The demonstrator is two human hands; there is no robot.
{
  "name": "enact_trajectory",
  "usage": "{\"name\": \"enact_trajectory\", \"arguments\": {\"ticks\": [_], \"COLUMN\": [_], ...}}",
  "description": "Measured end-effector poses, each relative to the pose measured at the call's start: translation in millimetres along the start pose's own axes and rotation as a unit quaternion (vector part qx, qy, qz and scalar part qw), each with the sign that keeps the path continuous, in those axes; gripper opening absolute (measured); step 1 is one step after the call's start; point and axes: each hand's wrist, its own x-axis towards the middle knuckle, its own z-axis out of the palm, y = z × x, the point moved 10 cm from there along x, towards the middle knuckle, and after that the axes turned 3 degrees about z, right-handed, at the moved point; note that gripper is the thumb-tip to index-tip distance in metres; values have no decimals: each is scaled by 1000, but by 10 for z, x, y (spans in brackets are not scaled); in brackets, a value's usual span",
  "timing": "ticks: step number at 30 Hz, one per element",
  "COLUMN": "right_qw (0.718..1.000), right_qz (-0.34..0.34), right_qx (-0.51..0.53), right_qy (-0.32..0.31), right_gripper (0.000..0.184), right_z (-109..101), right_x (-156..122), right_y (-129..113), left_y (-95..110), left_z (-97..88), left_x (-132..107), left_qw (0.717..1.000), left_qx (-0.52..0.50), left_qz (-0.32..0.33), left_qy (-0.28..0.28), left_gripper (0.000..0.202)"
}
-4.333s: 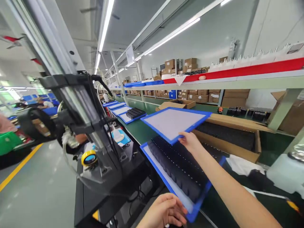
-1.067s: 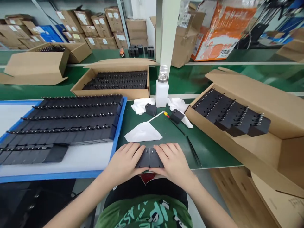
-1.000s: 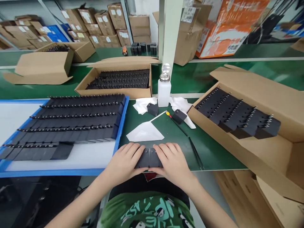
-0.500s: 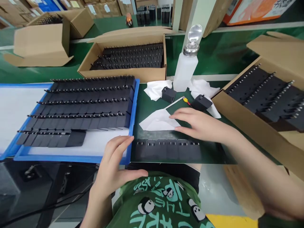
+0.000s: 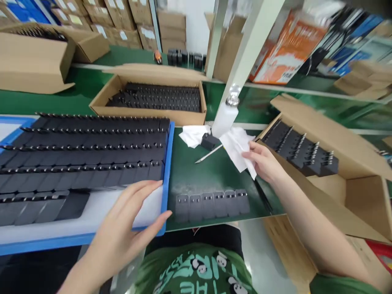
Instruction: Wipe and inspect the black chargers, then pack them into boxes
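Observation:
My right hand [image 5: 265, 161] pinches a crumpled white wipe [image 5: 235, 146] and holds it above the green mat. My left hand [image 5: 122, 222], fingers apart and holding nothing, is at the right rim of the blue-edged tray [image 5: 167, 175]; whether it touches the rim I cannot tell. Rows of black plastic housings with metal pins [image 5: 76, 155] fill much of that tray. A short row of black housings [image 5: 212, 206] lies on the mat between my hands. Behind the raised wipe are a thin pointed stick [image 5: 208, 154], a single black housing [image 5: 209, 141] and another white wipe [image 5: 193, 135].
A white pump bottle [image 5: 225, 119] stands by the metal post. Open cartons of black housings sit at the back [image 5: 147, 114] and at the right [image 5: 364, 196]. A slim dark tool [image 5: 261, 194] lies near the mat's right front. An orange-and-white package [image 5: 278, 53] is farther back.
My right hand has lifted the white wipe off the mat and moved it up and right. My left hand stays open near the tray. The camera view has shifted.

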Motion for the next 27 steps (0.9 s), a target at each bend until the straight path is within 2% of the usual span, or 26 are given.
{"name": "enact_trajectory", "arguments": {"ticks": [3, 5, 7, 9, 11, 13, 15, 18, 21, 24, 27], "right_qw": [993, 980, 963, 951, 949, 950, 949, 946, 944, 933, 906], "right_qz": [-3, -27, -63, -101, -138, -166, -184, -194, -185, -157, -121], "right_qx": [20, 13, -14, -56, -100, -134, -155, -154, -106, -15, 102], "right_qy": [121, 198, 260, 286, 267, 229, 203, 208, 250, 325, 393], "right_gripper": [30, 33, 34, 34, 32, 30, 30, 32, 32, 31, 33], "right_z": [-527, -806, -965, -955, -784, -544, -349, -253, -364, -580, -729], "right_x": [74, 220, 419, 643, 848, 971, 998, 946, 885, 824, 792], "right_y": [17, -66, -230, -432, -609, -709, -726, -655, -532, -353, -136], "left_y": [12, -21, -58, -55, -105, -154, -189, -199, -104, 124, 425], "left_z": [38, 259, 620, 962, 1278, 1531, 1684, 1743, 1662, 1499, 1367], "left_x": [506, 964, 1458, 1942, 2321, 2552, 2644, 2640, 2651, 2772, 2948], "left_qw": [1000, 998, 992, 989, 988, 986, 986, 988, 991, 992, 986], "left_qx": [6, -32, -58, -59, -54, -50, -45, -26, 10, 56, 106], "left_qz": [21, -2, -36, -42, -63, -73, -69, -53, -27, 11, 57], "left_qy": [-14, -53, -109, -126, -131, -138, -142, -140, -130, -112, -116], "left_gripper": [38, 40, 48, 60, 62, 47, 40, 38, 38, 40, 41]}}
